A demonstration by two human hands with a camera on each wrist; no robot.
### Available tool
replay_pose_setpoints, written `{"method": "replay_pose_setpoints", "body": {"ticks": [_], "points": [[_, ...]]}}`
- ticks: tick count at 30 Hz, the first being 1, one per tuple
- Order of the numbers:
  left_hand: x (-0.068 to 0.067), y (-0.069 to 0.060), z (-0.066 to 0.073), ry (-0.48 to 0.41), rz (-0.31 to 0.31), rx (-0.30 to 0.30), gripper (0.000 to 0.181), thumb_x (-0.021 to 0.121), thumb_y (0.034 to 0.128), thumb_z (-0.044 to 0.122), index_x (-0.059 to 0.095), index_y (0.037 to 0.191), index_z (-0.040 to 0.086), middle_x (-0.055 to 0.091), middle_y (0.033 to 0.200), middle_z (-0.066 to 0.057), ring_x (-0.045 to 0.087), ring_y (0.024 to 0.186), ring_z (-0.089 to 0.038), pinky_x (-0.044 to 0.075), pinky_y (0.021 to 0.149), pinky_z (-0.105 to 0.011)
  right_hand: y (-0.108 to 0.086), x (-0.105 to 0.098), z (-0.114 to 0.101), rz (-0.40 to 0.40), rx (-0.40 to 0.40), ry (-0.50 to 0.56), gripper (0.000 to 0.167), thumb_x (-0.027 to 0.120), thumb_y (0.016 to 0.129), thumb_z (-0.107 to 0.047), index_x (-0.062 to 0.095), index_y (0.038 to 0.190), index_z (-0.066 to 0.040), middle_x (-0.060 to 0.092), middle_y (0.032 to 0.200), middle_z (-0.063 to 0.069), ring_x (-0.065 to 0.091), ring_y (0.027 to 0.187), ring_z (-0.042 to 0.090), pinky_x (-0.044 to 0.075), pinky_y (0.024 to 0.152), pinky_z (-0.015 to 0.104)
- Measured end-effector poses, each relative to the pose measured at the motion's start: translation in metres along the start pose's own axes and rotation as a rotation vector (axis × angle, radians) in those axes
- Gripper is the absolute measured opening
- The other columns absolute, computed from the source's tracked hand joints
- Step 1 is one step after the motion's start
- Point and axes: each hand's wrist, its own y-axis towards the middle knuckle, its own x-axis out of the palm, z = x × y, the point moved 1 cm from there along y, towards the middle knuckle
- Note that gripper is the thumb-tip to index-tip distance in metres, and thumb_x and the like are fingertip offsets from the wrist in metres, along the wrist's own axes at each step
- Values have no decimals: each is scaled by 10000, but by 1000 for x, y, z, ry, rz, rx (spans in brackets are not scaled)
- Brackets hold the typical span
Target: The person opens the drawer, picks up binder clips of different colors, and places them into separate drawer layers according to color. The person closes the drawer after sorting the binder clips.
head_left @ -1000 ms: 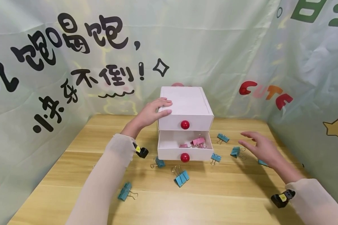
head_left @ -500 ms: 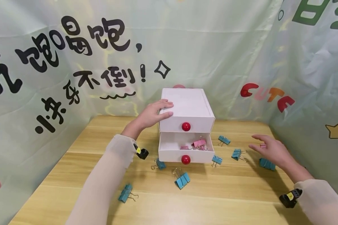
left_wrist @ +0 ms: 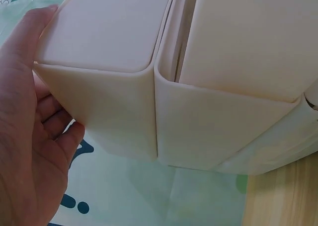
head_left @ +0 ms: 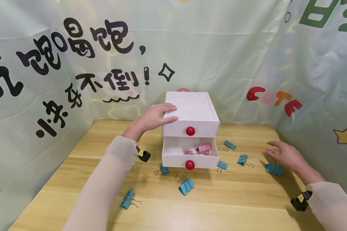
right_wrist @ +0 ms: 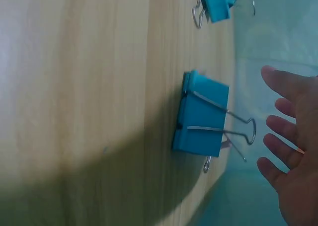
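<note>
My left hand (head_left: 154,118) rests on the top left edge of a small white drawer box (head_left: 191,106), its thumb and fingers lying over the edge. The lower drawer (head_left: 176,159) is pulled out and holds pink binder clips (head_left: 203,148). My right hand (head_left: 287,157) hovers at the table's right side with fingers spread and nothing in its grasp. Close to its fingertips lies a small pink clip (head_left: 271,149), partly hidden. A large blue binder clip (right_wrist: 202,114) sits below the hand in the right wrist view, with its wire handles toward the fingers.
More blue binder clips are scattered on the wooden table (head_left: 219,202): one at front left (head_left: 129,199), one before the drawer (head_left: 186,186), others right of the box (head_left: 229,145). A printed cloth backdrop (head_left: 214,57) surrounds the table's back and sides.
My right hand has moved right, away from the drawer, uncovering the blue clip below it and bringing a pink clip near its fingertips. The left hand keeps its place on the box.
</note>
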Motion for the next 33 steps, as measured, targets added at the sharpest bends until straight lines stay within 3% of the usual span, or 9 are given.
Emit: {"method": "replay_pose_setpoints", "body": {"ticks": [9, 21, 28, 33], "points": [[-2, -1, -2, -15, -7, -28, 608, 616, 907, 530, 576, 1379, 150, 484, 1464, -52, 386, 1381, -209, 278, 1144, -397, 12, -2, 19, -23, 8, -28, 683, 619, 948, -417, 463, 1337, 122, 422, 1315, 424, 399, 1156, 605, 363, 891, 709], [1, 1, -2, -34, 0, -30, 598, 607, 909, 546, 591, 1369, 166, 502, 1449, -13, 369, 1392, -181, 266, 1149, -417, 14, -3, 45, -125, 24, 14, 773, 602, 954, -440, 375, 1363, 175, 363, 1312, 476, 393, 1130, 640, 388, 861, 705], [3, 0, -2, -42, 9, -27, 584, 611, 913, 529, 597, 1362, 156, 513, 1439, -11, 371, 1391, -180, 262, 1151, -413, 15, 7, 53, -146, 31, 66, 621, 658, 923, -199, 408, 1325, 202, 489, 1212, 442, 493, 1056, 586, 449, 819, 638], [3, 1, -3, -47, 21, -25, 574, 611, 915, 525, 600, 1359, 160, 516, 1436, -5, 372, 1390, -172, 265, 1150, -409, 17, 10, 48, -133, 36, 68, 638, 683, 907, -238, 437, 1297, 203, 541, 1171, 402, 494, 1050, 581, 424, 839, 653]]}}
